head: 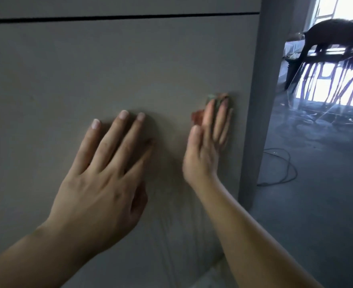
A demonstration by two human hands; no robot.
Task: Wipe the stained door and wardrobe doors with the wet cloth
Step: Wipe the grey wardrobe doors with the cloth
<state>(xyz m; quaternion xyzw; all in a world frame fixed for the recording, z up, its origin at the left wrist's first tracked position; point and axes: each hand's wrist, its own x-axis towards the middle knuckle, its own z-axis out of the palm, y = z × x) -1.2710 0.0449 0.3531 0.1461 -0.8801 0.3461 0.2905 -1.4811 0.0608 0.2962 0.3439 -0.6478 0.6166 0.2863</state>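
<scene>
Your right hand [209, 142] presses the wet cloth [196, 117] flat against the wardrobe door [109, 69], fingers straight, just beside its right edge. Left hand [101, 179] rests spread on the panel, holding nothing. Most of the door lies left of and above the cloth.

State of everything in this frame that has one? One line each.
door panel: faint vertical streaks below the hands.
left hand: flat on the door panel, fingers straight and spread, holding nothing.
right hand: fingers straight, pressing the cloth to the panel near its right edge.
cloth: against the panel, mostly hidden under the fingers.
cable: lying loose on the floor.
</scene>
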